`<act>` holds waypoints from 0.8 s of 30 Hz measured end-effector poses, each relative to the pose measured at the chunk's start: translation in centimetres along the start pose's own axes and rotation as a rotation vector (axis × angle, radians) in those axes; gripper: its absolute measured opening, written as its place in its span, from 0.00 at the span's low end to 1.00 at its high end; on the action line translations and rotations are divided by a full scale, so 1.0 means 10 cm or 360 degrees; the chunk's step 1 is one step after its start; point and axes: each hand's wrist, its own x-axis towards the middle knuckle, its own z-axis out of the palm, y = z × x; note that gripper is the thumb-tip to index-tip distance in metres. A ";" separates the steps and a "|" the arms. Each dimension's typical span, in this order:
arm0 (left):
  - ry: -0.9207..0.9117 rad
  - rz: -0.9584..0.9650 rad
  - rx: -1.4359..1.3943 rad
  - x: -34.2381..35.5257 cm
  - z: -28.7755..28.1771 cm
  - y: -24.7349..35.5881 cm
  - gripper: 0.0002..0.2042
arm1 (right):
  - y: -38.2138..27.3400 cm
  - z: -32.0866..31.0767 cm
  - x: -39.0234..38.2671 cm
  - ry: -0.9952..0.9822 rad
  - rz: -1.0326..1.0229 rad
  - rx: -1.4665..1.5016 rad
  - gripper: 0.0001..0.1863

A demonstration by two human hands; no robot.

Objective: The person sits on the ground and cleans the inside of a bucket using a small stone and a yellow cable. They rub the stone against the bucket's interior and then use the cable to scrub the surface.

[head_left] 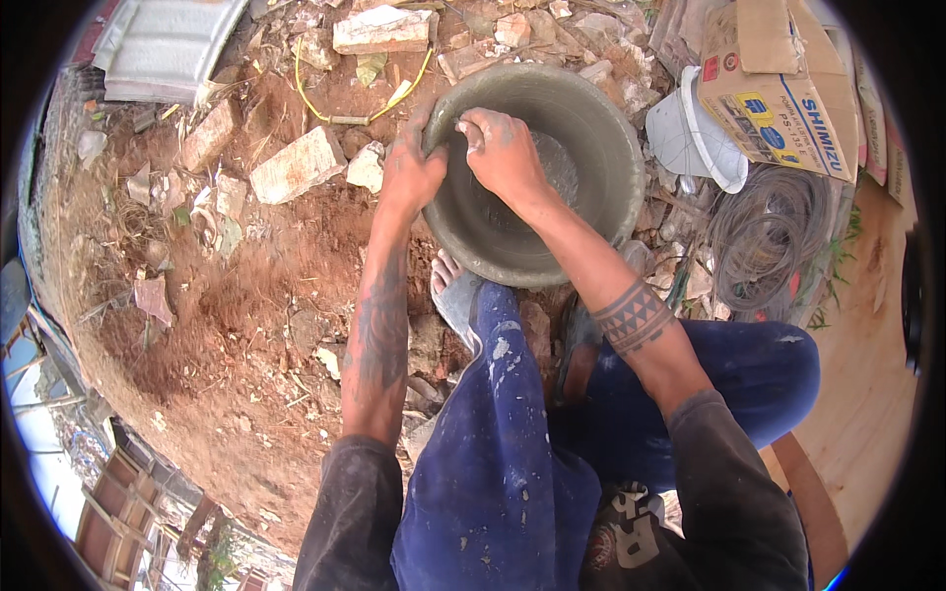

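Observation:
A large round grey basin (591, 236), its surface smooth and cement-like, stands on the ground before my feet. At its left rim is my left hand (412, 169), with the fingers along the outside and the thumb turned toward the inner side. My right hand (505, 153) reaches over the basin to the inner wall near that same rim. Its fingers are curled in a pinch, and whatever lies between them is too small or hidden to name. Grey smears cover the fingers of both hands.
Broken bricks (299, 165) and rubble lie on the reddish soil left of and beyond the basin. A yellow wire handle (349, 120) lies there. At the right are a white bucket (695, 138), a cardboard box (774, 94) and a coil of wire (769, 236). A corrugated sheet (168, 49) is far left.

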 end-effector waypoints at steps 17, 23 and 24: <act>0.0024 -0.0040 -0.0215 -0.04 0.05 0.05 0.30 | 0.12 -0.10 0.08 -0.0256 0.0395 0.0402 0.11; 0.0005 -0.0046 -0.0120 -0.01 0.06 0.03 0.31 | 0.25 0.07 0.10 0.0063 -0.0245 0.0026 0.12; 0.0014 -0.0051 -0.0147 -0.01 0.06 0.06 0.32 | 0.27 0.07 0.07 0.0055 -0.0288 -0.0001 0.12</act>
